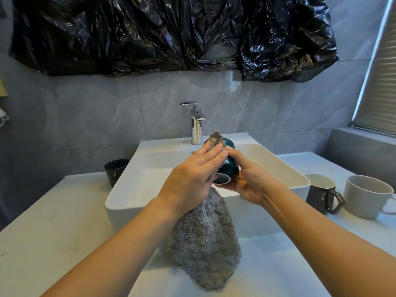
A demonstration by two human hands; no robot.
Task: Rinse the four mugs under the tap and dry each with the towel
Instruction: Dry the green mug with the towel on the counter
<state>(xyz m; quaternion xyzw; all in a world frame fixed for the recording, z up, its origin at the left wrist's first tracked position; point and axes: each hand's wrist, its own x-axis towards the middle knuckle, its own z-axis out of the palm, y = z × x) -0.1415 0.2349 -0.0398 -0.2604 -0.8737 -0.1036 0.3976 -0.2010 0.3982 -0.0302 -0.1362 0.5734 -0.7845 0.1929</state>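
White counter with a basin and three mugs
The pale counter (53, 221) carries a white rectangular basin (120, 189) at its middle; a black mug (114, 170) stands on the far left just beside the basin, and on the right a dark mug (319, 196) stands next to a white mug (364, 196)

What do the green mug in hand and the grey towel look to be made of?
Green mug: likely glazed ceramic; its dark teal surface is glossy with highlights, and the base rim is pale and unglazed. Grey towel: looks like soft plush microfibre or terry; fluffy, matte pile that hangs limp.
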